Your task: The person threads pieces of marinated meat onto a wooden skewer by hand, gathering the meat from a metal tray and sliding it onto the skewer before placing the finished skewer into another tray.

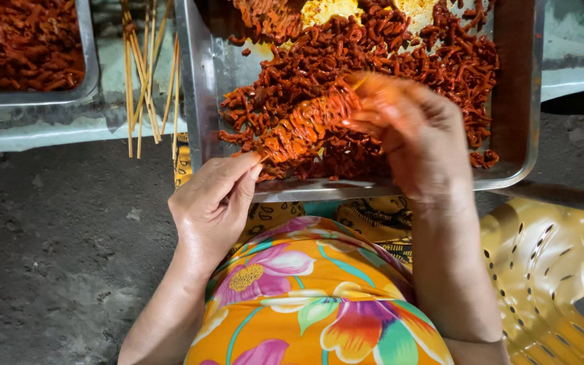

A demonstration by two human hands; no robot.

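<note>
My left hand [214,197] pinches the bare lower end of a bamboo skewer [305,125] packed with red marinated meat pieces. The skewer slants up to the right over a metal tray. My right hand [417,132], smeared with red marinade, closes its fingers on the skewer's upper end and the meat there. Under both hands the steel tray [201,81] rests on my lap, heaped with loose red meat strips [400,61].
Several bare bamboo sticks [147,74] lie on a grey table surface at the upper left. A second tray of red meat [21,47] sits in the top left corner. A yellow plastic chair [549,270] stands at the lower right, on a dark concrete floor [55,250].
</note>
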